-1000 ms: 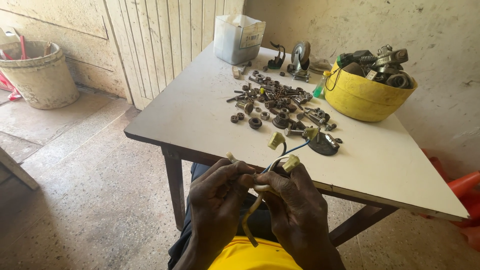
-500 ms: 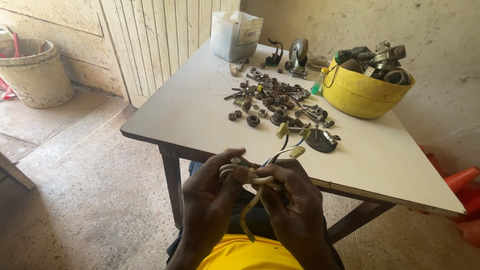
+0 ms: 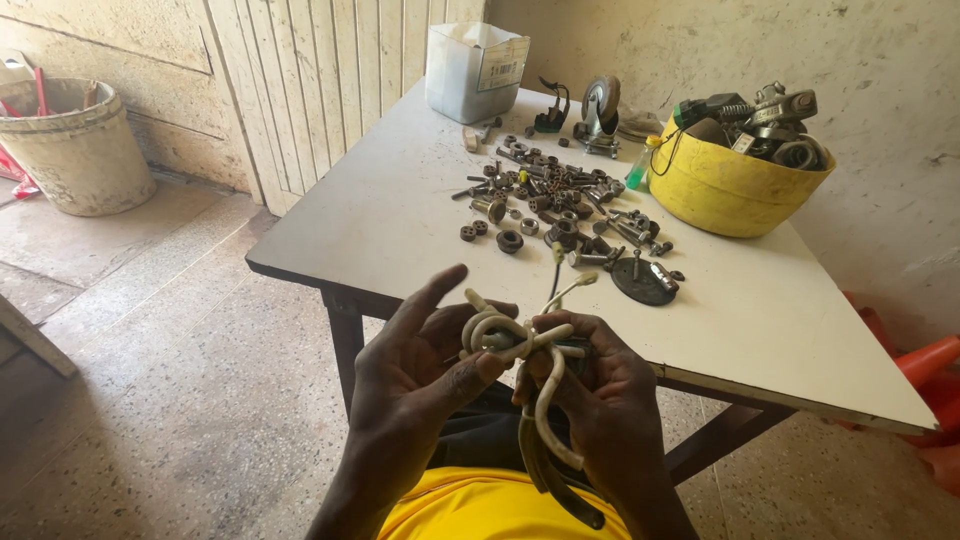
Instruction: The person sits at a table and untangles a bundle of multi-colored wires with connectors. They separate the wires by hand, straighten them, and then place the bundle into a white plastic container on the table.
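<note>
Both hands are bare, no gloves, no rings or watch that I can spot. The left hand [image 3: 420,370] and right hand [image 3: 600,390] come into view with bare wrists and forearms too, so no sleeves reach down that far. Below them there's a bright yellow shirt [image 3: 490,510], plain as far as it shows, just a curved patch of it at the bottom edge. Above the shirt sits some dark cloth [image 3: 480,440], greyish black, probably trousers, but too little of it shows to say.
</note>
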